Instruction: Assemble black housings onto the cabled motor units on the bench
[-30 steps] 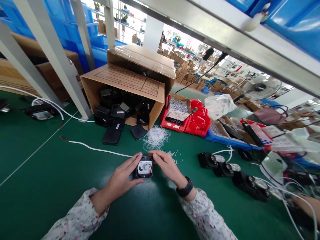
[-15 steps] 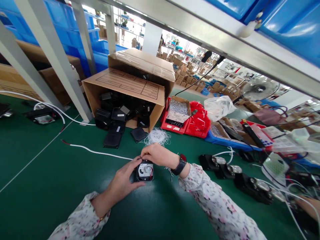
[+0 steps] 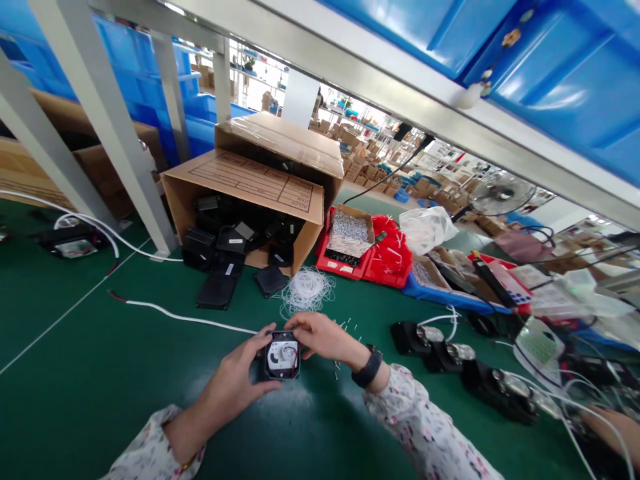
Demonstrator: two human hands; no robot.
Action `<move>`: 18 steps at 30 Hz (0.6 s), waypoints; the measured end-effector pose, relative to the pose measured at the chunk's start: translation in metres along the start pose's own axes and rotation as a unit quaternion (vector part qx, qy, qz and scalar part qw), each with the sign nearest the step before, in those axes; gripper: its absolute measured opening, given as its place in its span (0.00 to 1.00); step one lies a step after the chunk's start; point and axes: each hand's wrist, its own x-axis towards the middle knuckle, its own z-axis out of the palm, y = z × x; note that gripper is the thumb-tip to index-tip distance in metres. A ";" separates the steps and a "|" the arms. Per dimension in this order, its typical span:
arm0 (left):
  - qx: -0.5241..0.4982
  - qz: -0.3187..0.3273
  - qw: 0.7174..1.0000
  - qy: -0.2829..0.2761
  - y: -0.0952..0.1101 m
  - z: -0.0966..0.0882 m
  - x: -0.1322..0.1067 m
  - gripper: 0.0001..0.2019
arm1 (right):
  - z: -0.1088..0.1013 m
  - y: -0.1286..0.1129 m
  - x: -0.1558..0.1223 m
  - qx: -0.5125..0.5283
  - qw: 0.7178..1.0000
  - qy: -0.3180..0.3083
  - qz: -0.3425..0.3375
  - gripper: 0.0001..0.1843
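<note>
Left hand (image 3: 233,377): grip curved part-open round black housing (image 3: 283,364), well in from the counter's (image 3: 285,437) far edge. Right hand (image 3: 323,339): grip bent at its far rim; can't tell if pinching anything. Housing looks light, stiff, slick. Hold outer walls; red wire (image 3: 294,361) looks fragile. White cable (image 3: 190,321) seems bendy, could tug. Carton (image 3: 250,183) beyond, toward far edge.

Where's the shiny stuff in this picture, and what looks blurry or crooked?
Head view: white glare on the glossy blue plastic bins overhead; head view: a soft gleam on the dark green tabletop, just below the black square housing with a white inside; head view: distant brown cardboard boxes look fuzzy, and the long silver metal beam slants, perhaps from camera tilt.
</note>
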 end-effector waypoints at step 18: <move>-0.092 -0.167 0.982 0.009 0.034 -0.015 0.022 0.14 | 0.021 0.018 -0.012 0.130 0.990 0.054 0.028 0.14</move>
